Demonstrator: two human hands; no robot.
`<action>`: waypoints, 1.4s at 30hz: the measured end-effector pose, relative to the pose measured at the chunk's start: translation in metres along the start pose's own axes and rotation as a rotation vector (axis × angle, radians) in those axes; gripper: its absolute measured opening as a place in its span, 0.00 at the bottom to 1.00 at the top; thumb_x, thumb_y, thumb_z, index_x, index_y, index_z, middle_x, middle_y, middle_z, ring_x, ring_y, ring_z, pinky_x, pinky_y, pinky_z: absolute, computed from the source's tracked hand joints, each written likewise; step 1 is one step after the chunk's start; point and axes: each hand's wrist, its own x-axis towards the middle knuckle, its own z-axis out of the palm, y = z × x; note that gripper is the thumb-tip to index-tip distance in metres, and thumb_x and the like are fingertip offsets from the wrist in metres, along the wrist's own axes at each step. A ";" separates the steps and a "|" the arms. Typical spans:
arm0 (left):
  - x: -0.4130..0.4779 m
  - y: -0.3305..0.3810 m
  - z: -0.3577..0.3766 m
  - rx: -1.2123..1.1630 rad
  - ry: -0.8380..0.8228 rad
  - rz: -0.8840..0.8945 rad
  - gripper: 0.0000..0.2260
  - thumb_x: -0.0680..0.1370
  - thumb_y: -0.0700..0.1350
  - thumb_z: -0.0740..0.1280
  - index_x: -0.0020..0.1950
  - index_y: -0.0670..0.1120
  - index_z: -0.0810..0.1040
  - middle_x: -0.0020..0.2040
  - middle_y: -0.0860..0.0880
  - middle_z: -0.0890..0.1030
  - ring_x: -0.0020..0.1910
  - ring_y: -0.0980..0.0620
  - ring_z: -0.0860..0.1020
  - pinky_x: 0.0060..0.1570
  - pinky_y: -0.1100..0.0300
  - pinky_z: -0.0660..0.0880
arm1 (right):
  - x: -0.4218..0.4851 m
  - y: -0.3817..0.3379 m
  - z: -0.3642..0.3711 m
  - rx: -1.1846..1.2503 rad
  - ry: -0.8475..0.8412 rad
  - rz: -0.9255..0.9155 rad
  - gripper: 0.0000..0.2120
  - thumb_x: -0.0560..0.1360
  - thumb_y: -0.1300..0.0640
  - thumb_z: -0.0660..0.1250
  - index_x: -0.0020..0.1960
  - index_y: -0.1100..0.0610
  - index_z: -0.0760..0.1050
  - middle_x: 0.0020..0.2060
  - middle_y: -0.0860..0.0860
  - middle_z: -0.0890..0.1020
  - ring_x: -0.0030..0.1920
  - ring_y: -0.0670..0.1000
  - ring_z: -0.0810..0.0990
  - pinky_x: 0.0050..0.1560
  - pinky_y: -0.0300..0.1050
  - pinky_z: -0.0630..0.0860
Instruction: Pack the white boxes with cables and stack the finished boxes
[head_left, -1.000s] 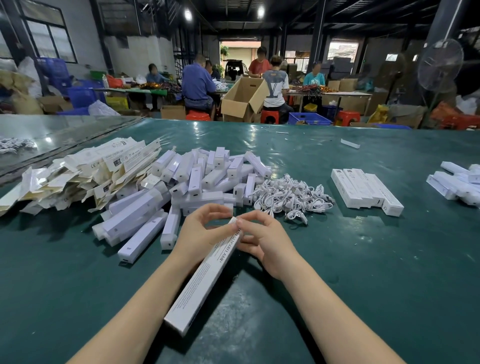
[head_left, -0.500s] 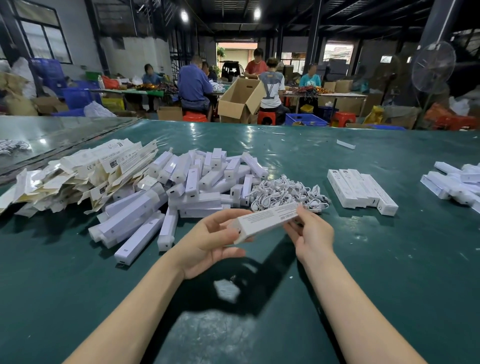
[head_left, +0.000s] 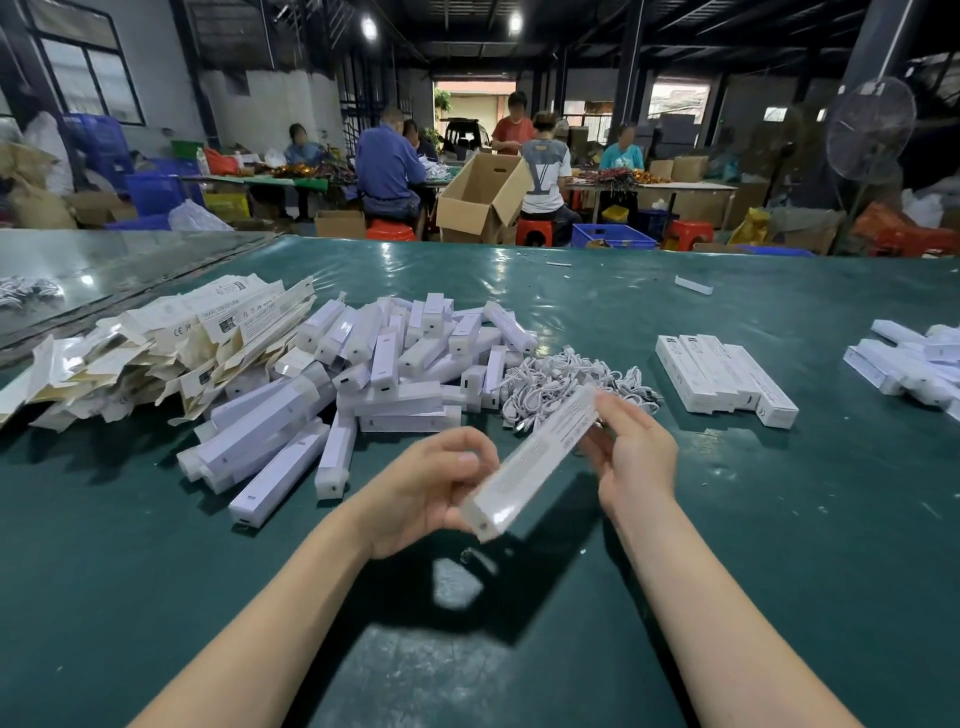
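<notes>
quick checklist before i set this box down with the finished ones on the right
1. Grip: left hand and right hand both hold the white box, lifted: ok.
2. Near end of the box closed: ok.
3. Far end closed: cannot tell, right fingers cover it.
4. Cable inside: cannot tell, the box is opaque.
5. Finished row lies flat, side by side: ok.
6. Green table between hands and row bare: ok.
</notes>
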 end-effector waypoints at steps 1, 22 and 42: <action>0.001 -0.002 0.004 0.057 0.028 -0.032 0.11 0.64 0.43 0.73 0.41 0.46 0.74 0.36 0.46 0.77 0.28 0.56 0.74 0.26 0.67 0.72 | -0.002 0.001 0.002 -0.092 -0.054 -0.056 0.06 0.74 0.68 0.65 0.40 0.61 0.77 0.25 0.47 0.81 0.25 0.42 0.78 0.26 0.34 0.75; 0.018 -0.015 0.004 0.270 0.954 0.435 0.06 0.72 0.42 0.71 0.39 0.46 0.74 0.35 0.54 0.79 0.38 0.54 0.79 0.43 0.58 0.79 | -0.034 0.025 0.019 -1.027 -0.528 -0.643 0.15 0.68 0.63 0.70 0.41 0.47 0.67 0.35 0.43 0.74 0.30 0.43 0.72 0.37 0.39 0.70; 0.024 -0.022 0.004 0.442 0.912 0.315 0.14 0.81 0.43 0.55 0.38 0.52 0.75 0.47 0.44 0.77 0.36 0.55 0.74 0.46 0.54 0.72 | 0.104 -0.062 -0.038 -0.853 0.440 -0.180 0.19 0.73 0.63 0.63 0.64 0.57 0.70 0.68 0.58 0.60 0.52 0.58 0.73 0.48 0.41 0.66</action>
